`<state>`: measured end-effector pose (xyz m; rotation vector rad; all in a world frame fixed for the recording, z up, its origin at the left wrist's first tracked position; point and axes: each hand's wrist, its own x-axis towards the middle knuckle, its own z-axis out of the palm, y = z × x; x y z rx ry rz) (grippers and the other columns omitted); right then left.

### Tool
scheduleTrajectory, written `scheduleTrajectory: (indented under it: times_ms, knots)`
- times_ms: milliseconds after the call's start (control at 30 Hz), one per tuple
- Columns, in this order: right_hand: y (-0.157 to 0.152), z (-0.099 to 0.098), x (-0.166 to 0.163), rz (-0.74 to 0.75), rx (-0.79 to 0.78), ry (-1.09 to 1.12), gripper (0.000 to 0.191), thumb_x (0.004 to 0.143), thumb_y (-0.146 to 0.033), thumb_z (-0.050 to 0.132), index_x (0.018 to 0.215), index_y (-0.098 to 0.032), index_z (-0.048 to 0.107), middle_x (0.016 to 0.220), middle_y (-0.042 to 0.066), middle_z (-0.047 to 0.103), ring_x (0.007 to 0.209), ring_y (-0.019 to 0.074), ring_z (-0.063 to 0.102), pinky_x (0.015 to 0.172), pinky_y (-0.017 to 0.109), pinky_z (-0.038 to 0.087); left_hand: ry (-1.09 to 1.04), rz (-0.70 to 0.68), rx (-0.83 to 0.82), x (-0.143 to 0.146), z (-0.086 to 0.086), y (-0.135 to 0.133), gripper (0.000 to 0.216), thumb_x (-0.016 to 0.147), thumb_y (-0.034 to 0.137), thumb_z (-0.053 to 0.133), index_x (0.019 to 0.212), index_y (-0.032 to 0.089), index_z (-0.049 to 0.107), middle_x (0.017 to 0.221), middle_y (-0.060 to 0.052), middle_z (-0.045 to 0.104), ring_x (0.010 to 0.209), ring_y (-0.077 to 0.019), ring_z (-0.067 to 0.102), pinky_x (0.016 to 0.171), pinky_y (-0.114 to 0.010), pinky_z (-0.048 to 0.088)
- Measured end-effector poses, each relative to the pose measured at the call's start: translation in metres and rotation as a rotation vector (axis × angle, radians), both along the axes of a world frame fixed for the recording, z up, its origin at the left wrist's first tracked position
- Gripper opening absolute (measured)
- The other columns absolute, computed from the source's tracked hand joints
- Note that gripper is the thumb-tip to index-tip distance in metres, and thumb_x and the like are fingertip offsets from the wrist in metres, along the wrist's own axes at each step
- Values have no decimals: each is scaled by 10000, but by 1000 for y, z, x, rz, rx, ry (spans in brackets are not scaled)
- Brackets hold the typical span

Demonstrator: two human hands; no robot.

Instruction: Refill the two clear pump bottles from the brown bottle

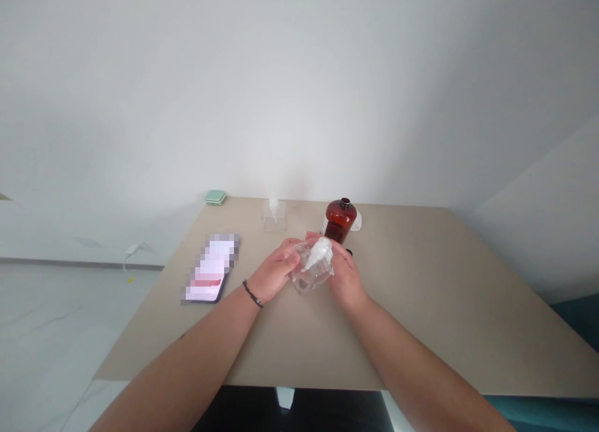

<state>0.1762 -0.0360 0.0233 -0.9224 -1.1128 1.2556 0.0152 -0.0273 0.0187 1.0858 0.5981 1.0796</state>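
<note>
Both left hand (277,271) and right hand (345,274) close their fingers around a clear pump bottle (311,271), inside the surface's (421,294) near edge. A phone (210,270) lies by the left edge; beyond the hands, a brown bottle (340,218); near the far edge, a second bottle (274,217).

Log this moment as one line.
left hand: holding clear white-topped container | right hand: same container | beyond hands: amber bottle | left: phone | far side: similar clear container, green case
</note>
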Motion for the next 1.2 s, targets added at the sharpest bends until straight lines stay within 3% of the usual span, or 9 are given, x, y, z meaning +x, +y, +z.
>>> scheduleTrajectory:
  times_ms: [100, 167, 233, 300, 400, 700, 867, 1000, 1200]
  knots:
    - [2, -5, -1, -99, -67, 23, 340, 840, -541, 651, 1038, -286, 759, 1097, 54, 765, 1023, 289, 695, 923, 447, 541, 170, 184, 109, 5, 1, -3, 492, 834, 581, 682, 1154, 208, 702, 1259, -101, 639, 1112, -267, 605, 866, -324, 492]
    - [2, -7, -3, -172, -54, -29, 326, 864, -512, 628, 1053, -277, 751, 1094, 63, 762, 1023, 288, 693, 936, 460, 532, 175, 190, 119, 9, 0, -5, 599, 814, 579, 705, 1282, 219, 608, 1285, -108, 625, 1123, -278, 601, 878, -347, 491]
    - [0, -6, -4, -209, 4, -109, 302, 891, -479, 600, 1054, -276, 752, 1185, 58, 737, 1121, 282, 661, 1010, 467, 494, 157, 152, 141, 12, -2, -8, 788, 677, 522, 846, 1329, 225, 519, 1261, -103, 617, 1109, -281, 605, 904, -365, 489]
    - [-2, -3, -5, -207, 70, -165, 289, 909, -463, 584, 1052, -280, 756, 1262, 42, 707, 1221, 268, 613, 1086, 460, 442, 217, 193, 169, 15, -3, -9, 844, 572, 391, 932, 1280, 230, 501, 1211, -83, 615, 1088, -270, 606, 929, -369, 477]
    - [-5, 1, -6, -158, 95, -171, 324, 931, -490, 561, 1098, -288, 752, 1295, 32, 695, 1261, 260, 594, 1116, 456, 424, 274, 305, 154, 17, -1, -11, 697, 606, 295, 913, 1180, 235, 522, 1139, -51, 619, 1011, -230, 618, 893, -350, 478]
    - [-9, -9, -9, 6, 67, -41, 493, 931, -572, 559, 1377, -366, 590, 1493, 0, 555, 1407, 267, 481, 1183, 490, 363, -178, 201, -65, 11, -2, -14, 616, 668, 363, 871, 1162, 272, 515, 1075, 1, 661, 917, -197, 676, 782, -329, 549]
    - [-12, -4, -6, -61, 321, -278, 486, 952, -537, 545, 1405, -362, 570, 1586, -16, 431, 1506, 245, 322, 1263, 476, 195, -203, 183, -135, 8, -5, -11, 671, 687, 425, 842, 1229, 290, 468, 960, 12, 677, 838, -212, 699, 739, -340, 553]
    - [-18, -1, -7, -54, 279, -272, 477, 998, -496, 473, 1453, -360, 516, 1553, -16, 481, 1484, 230, 366, 1264, 462, 203, -184, 218, -110, 11, -6, -11, 631, 693, 388, 849, 1196, 277, 485, 966, 12, 674, 809, -187, 681, 746, -331, 550]
    - [-21, -7, -11, -8, 270, -277, 564, 1006, -576, 379, 1529, -365, 389, 1631, -40, 347, 1534, 234, 249, 1274, 480, 150, -54, 322, 26, 16, 1, -15, 590, 680, 333, 864, 1143, 249, 507, 987, 15, 640, 836, -151, 646, 734, -266, 527]
